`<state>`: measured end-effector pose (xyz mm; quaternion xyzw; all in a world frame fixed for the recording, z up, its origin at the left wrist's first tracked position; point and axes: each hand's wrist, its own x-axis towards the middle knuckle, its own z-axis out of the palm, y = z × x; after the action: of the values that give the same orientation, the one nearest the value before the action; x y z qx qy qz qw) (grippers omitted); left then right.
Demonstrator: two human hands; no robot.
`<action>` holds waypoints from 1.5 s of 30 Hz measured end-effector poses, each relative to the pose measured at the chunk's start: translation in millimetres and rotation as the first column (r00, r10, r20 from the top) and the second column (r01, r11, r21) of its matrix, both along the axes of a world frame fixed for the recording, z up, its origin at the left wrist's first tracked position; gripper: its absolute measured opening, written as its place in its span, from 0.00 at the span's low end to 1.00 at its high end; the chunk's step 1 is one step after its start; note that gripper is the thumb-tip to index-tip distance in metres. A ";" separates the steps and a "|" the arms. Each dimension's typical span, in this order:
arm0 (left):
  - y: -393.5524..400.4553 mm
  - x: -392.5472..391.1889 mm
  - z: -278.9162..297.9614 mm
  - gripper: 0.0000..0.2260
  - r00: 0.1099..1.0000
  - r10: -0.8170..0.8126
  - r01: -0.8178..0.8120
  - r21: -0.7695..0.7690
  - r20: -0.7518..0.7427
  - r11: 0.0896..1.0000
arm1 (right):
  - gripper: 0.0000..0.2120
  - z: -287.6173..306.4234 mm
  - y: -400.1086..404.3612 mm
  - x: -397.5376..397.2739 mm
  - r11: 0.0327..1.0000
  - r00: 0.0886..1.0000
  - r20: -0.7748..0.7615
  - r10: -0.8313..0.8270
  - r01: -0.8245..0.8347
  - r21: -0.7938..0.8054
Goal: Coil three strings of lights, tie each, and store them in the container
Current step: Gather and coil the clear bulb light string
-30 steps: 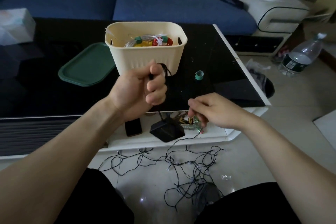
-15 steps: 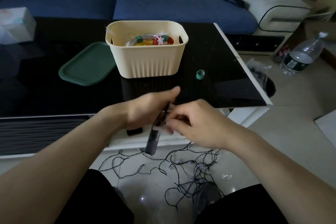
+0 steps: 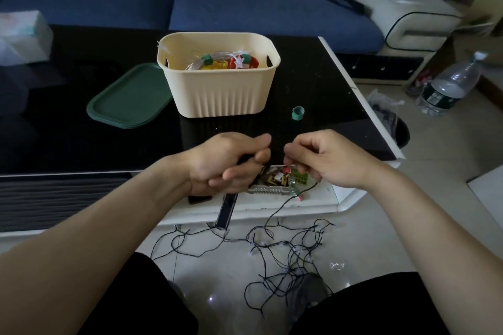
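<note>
A tangle of thin black light string (image 3: pixel 283 250) lay loose on the pale tiled floor (image 3: pixel 381 239) between the seated person's knees. One strand rose from it to the right hand (image 3: pixel 326 160), whose thumb and forefinger pinched the wire, the other fingers loosely curled. Just beside it, the left hand (image 3: pixel 226 163) was closed in a fist round a dark flat box (image 3: pixel 227 209) on the string, which hung below the fist at the table's near edge. Beyond the hands, on the black glass coffee table (image 3: pixel 81 144), stood a cream ribbed container (image 3: pixel 220 90) holding coiled lights with green ties. A dark green lid (image 3: pixel 128 100) lay flat at its left, and a small green tie ring (image 3: pixel 298 113) sat apart at its right. A blue sofa (image 3: pixel 245 5) stood behind the table.
</note>
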<state>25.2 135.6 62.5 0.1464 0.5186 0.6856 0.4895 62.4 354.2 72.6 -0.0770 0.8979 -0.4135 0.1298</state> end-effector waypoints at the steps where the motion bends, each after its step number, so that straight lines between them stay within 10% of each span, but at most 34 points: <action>1: -2.0 -0.5 3.0 0.19 0.996 0.061 -0.064 0.043 0.060 0.997 | 0.15 -1.0 1.5 -0.1 1.000 1.000 0.027 -0.002 0.002 0.008; 9: -2.9 -2.0 21.6 0.30 0.919 0.382 -0.394 0.171 0.102 0.903 | 0.15 -9.7 -31.2 10.1 0.985 1.000 0.007 0.023 -0.024 0.168; 15: 4.2 -1.4 8.4 0.16 0.862 0.505 -0.501 0.078 -0.052 0.862 | 0.11 -4.2 -56.3 29.4 0.951 0.977 0.033 0.209 -0.211 0.227; 20: 3.0 8.7 0.4 0.08 0.915 0.161 -0.250 -0.207 -0.369 0.946 | 0.09 10.3 -52.6 29.4 0.984 0.972 -0.174 0.158 -0.140 0.110; 35: -5.4 0.6 6.7 0.17 0.996 -0.055 0.059 -0.046 0.072 0.997 | 0.06 9.7 -14.0 2.0 0.990 0.919 -0.372 -0.127 0.094 -0.105; 45: -6.7 -3.7 11.9 0.12 0.831 0.523 -0.554 0.212 0.189 0.805 | 0.14 -7.5 -12.4 0.9 0.974 0.998 0.061 0.018 -0.031 0.226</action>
<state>21.5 128.9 74.4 0.0135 0.4146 0.8652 0.2818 63.3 341.8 65.1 -0.0605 0.9341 -0.3086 0.1690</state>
